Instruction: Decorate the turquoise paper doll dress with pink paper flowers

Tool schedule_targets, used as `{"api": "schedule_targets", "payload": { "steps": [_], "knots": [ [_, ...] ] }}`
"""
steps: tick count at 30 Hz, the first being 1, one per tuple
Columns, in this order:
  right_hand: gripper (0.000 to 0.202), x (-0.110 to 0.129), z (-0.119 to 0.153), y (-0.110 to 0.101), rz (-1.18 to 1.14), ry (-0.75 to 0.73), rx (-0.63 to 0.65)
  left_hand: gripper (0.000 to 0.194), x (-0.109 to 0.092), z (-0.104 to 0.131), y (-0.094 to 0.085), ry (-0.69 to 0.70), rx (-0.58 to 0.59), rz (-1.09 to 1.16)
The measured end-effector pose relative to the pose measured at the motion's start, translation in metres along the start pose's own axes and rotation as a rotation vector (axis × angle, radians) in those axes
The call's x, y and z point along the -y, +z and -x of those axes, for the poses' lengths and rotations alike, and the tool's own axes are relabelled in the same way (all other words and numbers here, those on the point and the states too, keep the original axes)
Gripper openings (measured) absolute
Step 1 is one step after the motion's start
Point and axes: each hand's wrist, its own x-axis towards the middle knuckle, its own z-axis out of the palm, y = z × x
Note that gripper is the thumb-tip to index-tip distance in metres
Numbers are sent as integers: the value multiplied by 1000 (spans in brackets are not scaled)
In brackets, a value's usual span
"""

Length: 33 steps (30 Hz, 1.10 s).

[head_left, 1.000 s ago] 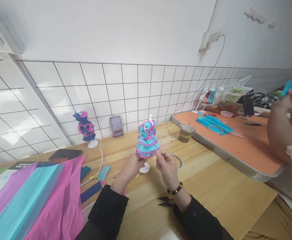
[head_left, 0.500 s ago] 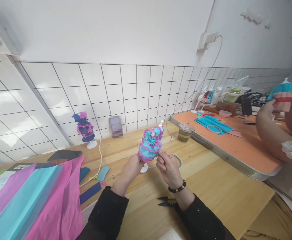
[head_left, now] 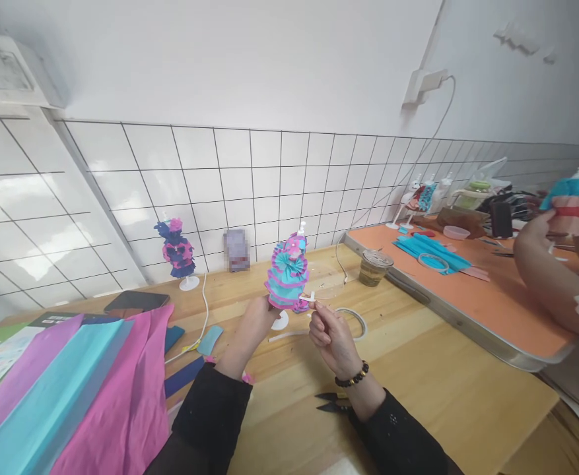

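Observation:
Upright in front of me is a small dress form (head_left: 289, 270) in a tiered turquoise crepe-paper dress with pink-purple trim and a fan-shaped rosette. My left hand (head_left: 254, 320) is closed on its lower part, the fingers partly hidden by the skirt. The form's white round base (head_left: 280, 321) shows just below. With thumb and forefinger, my right hand (head_left: 335, 333) pinches a small white strip (head_left: 308, 298) at the skirt's lower right edge; I cannot tell whether the strip sticks to it. A ring-shaped roll of white tape (head_left: 362, 323) lies behind that hand.
Black thread snips (head_left: 333, 407) lie below my right wrist. Crepe-paper sheets (head_left: 115, 389) and a phone (head_left: 138, 301) are at left, near another dressed form (head_left: 179, 254). A lidded cup (head_left: 374, 267) stands by an orange-topped table (head_left: 497, 303), where another person's hands hold a form.
The dress form has turned, showing its rosette more squarely, and tilts less. My right hand has drawn slightly away from the skirt, with a white strip now visible at its fingertips.

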Motion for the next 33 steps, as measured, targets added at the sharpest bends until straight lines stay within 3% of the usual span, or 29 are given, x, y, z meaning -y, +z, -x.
{"api": "schedule_targets", "payload": {
  "steps": [7,10,20,33],
  "knots": [
    [21,-15,0,-2,65,30,6,33,8,-1,-14,-59,-87,40],
    [24,-17,1,-1,97,55,-10,29,19,-4,-17,-103,-140,40],
    [27,-28,6,-3,234,105,16,21,62,-16,-10,-223,-209,27],
    [26,-38,11,-1,373,97,114,23,75,-20,-7,-279,-232,9]
  ]
}}
